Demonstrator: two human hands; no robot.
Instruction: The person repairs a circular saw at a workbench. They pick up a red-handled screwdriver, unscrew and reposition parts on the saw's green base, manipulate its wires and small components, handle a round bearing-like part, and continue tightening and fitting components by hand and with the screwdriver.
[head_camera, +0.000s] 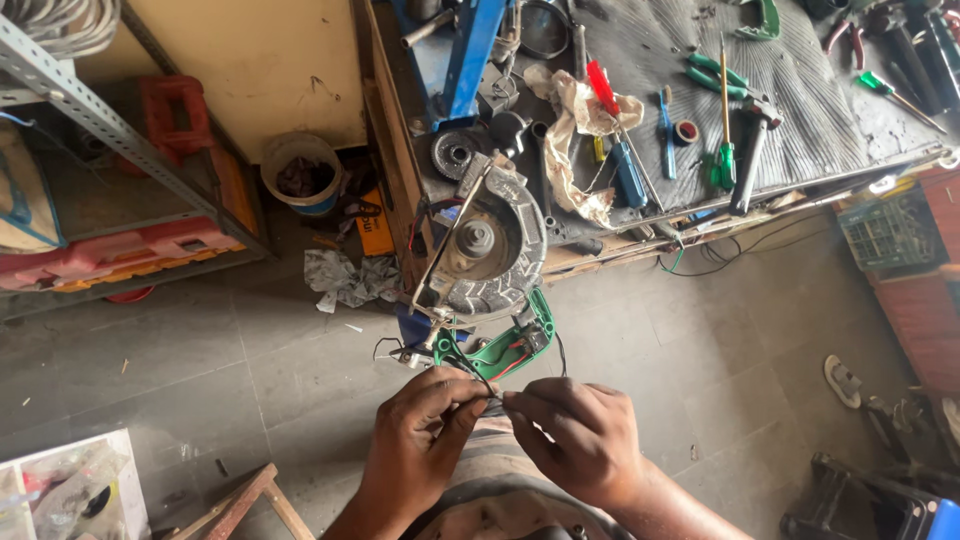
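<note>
head view: landmark is the circular saw (487, 243), opened up, hanging off the workbench (800, 90) edge with its green handle shell (510, 350) at the bottom. left hand (418, 440) just below the saw, fingers pinched shut on a thin black wire (478, 378) running up into the green shell. right hand (578, 435) below and right of the saw, fingertips pinched on the same wire end, touching the left fingertips. dirty rag (575, 140) above-right of the saw, red screwdriver (603, 88) on it, blue screwdriver (628, 172) and green screwdrivers (722, 160) farther right, hammer (752, 150) beside them. bucket (300, 172) left of the saw on the floor, crumpled paper (350, 278) below it
</note>
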